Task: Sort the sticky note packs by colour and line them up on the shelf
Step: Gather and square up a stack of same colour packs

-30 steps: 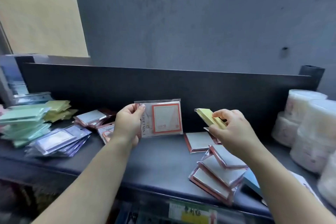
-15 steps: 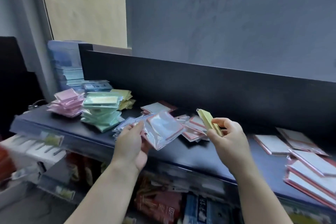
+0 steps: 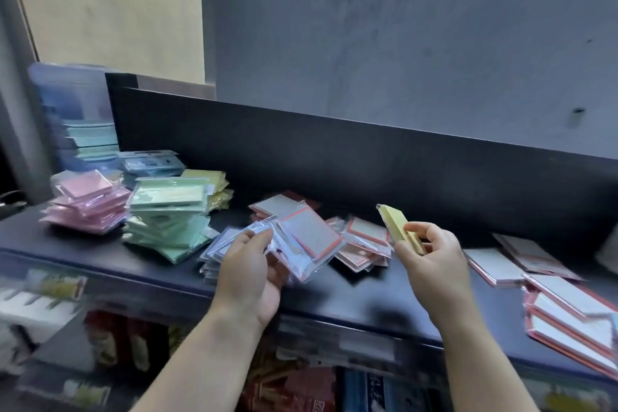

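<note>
Still held, yellow pack [image 3: 395,223], red-edged pack [image 3: 310,237] lowered

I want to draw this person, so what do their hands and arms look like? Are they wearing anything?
Nothing is worn on them. The left hand and right hand are bare, with no gloves and no rings showing. The left forearm and right forearm are bare down to the picture's edge: no sleeves, watch or bracelet in view.

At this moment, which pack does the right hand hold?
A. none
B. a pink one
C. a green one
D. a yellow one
D: the right hand pinches a yellow pack above the shelf; the left hand holds a red-bordered pack.
</note>
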Motion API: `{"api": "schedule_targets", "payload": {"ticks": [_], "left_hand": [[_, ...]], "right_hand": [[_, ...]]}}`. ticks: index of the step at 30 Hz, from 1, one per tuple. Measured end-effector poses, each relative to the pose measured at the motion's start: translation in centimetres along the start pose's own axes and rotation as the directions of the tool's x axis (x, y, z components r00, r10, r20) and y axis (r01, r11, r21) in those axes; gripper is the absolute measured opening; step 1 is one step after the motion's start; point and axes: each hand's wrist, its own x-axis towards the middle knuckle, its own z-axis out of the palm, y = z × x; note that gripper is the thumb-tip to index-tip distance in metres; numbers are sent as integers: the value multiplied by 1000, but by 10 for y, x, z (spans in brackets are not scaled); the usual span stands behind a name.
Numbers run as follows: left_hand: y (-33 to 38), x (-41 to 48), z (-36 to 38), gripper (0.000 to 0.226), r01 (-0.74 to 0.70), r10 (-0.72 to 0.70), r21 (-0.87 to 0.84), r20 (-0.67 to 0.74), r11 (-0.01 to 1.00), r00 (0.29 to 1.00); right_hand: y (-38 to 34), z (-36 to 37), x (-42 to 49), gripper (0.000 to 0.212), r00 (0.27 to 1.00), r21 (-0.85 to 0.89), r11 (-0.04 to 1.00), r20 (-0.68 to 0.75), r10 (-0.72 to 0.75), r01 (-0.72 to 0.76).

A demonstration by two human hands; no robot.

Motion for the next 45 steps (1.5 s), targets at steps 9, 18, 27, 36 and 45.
{"api": "schedule_targets", "payload": {"ticks": [9,18,27,36,45], "left_hand": [[-25,50,75,18,94,-104,116,82,989,991],[-18,38,47,51,-135,45,494,191,859,981],[63,46,-35,20,-437,371,553,235,710,899],[155,95,-147,19,-579,558,731,329,361,762],[202,136,-210,18,-634,456,730,487,256,745]], "right_hand": [[14,-3,42,23,999,45,998,-23,-32,33],[-14,19,43,34,975,10,983,130,-181,181],[-77,102,40,31,867,-34,936,389,-311,351],[-149,226,53,26,858,-124,946,469,-211,301],[-180,312,75,26,895,-217,971,445,7,100]]}}
